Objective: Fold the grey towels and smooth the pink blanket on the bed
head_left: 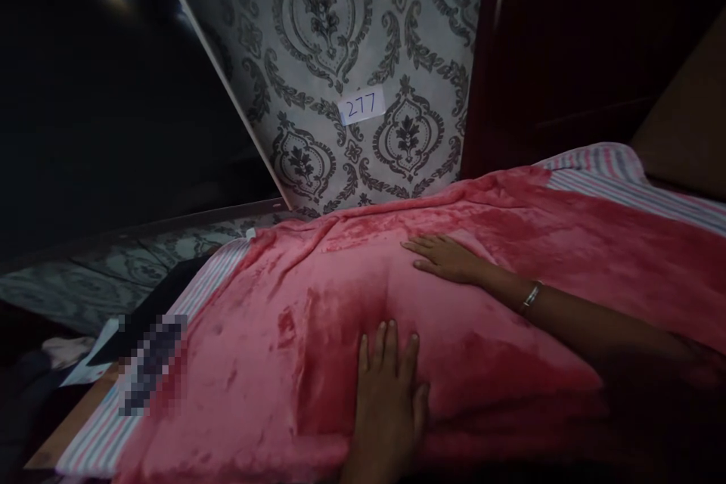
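A plush pink blanket (318, 333) lies spread over a bed with a striped sheet (601, 174). My left hand (391, 393) lies flat on the blanket near the front, palm down, fingers stretched out and close together. My right hand (445, 257) reaches in from the right and also rests flat on the blanket farther back, fingers extended to the left. A silver bracelet (532, 296) sits on that wrist. Neither hand holds anything.
A grey wall with a damask pattern (352, 30) stands behind the bed, with a paper label reading 277 (361, 105). Dark wooden furniture (567, 45) rises at the right. The left side is dark; a blurred patch (150, 363) sits at the bed's left edge.
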